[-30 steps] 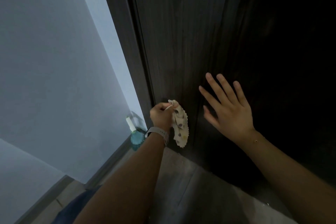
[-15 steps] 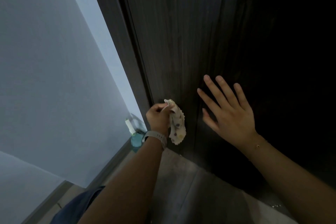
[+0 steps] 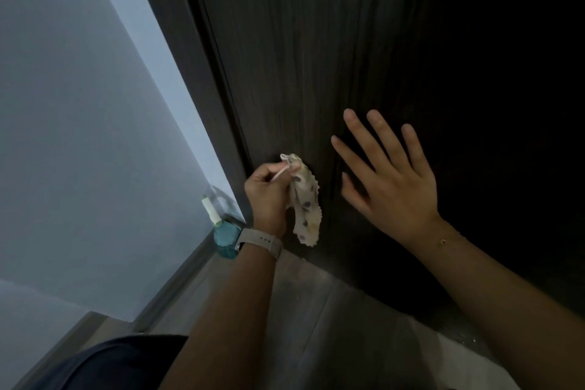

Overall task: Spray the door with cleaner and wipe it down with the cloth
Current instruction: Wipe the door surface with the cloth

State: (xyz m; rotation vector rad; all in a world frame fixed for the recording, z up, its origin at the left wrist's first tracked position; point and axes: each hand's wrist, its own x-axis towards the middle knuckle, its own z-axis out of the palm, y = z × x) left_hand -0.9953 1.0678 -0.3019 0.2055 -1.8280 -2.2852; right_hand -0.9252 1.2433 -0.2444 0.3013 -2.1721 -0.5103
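A dark wood-grain door (image 3: pixel 316 51) fills the upper middle and right of the view. My left hand (image 3: pixel 267 196), with a pale watch on its wrist, grips a cream cloth with coloured dots (image 3: pixel 305 203) against the lower part of the door near its left edge. My right hand (image 3: pixel 387 180) lies flat on the door to the right of the cloth, fingers spread, holding nothing. A teal spray bottle with a white nozzle (image 3: pixel 223 231) stands on the floor at the foot of the door frame, partly hidden behind my left wrist.
A pale wall (image 3: pixel 79 136) runs along the left, with a grey skirting board (image 3: pixel 177 282) at its base. The dark door frame (image 3: pixel 190 73) separates wall and door. Grey floor (image 3: pixel 316 326) lies below, and my dark-clothed knee (image 3: pixel 110 364) shows at the bottom left.
My left hand with the cloth has stayed low on the door, shifting only slightly. My right hand stays flat on the door. The camera has moved a little.
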